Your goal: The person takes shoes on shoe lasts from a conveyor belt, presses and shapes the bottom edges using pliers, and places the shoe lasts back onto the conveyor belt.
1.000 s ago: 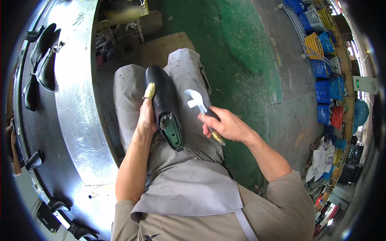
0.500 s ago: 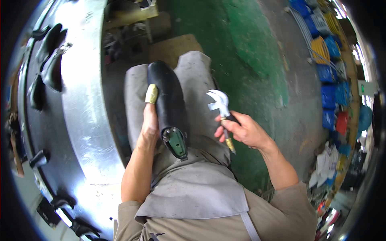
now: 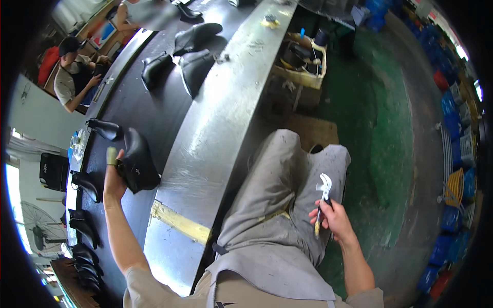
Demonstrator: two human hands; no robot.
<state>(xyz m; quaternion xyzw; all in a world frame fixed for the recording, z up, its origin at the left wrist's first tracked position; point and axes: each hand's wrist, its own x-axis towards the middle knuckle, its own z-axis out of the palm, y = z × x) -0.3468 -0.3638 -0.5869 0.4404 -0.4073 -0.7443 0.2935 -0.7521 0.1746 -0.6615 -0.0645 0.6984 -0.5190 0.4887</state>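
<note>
One boot [image 3: 137,163], seemingly left hand's [image 3: 114,180].

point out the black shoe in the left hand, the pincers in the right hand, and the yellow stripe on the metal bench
black shoe [image 3: 137,167], head view, on its upper
pincers [image 3: 324,184], head view, on the curved metal head
yellow stripe [image 3: 179,222], head view, mid-stripe

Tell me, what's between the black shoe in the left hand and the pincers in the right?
In the head view, the metal bench edge and the person's grey-trousered lap separate the black shoe from the pincers.
</note>
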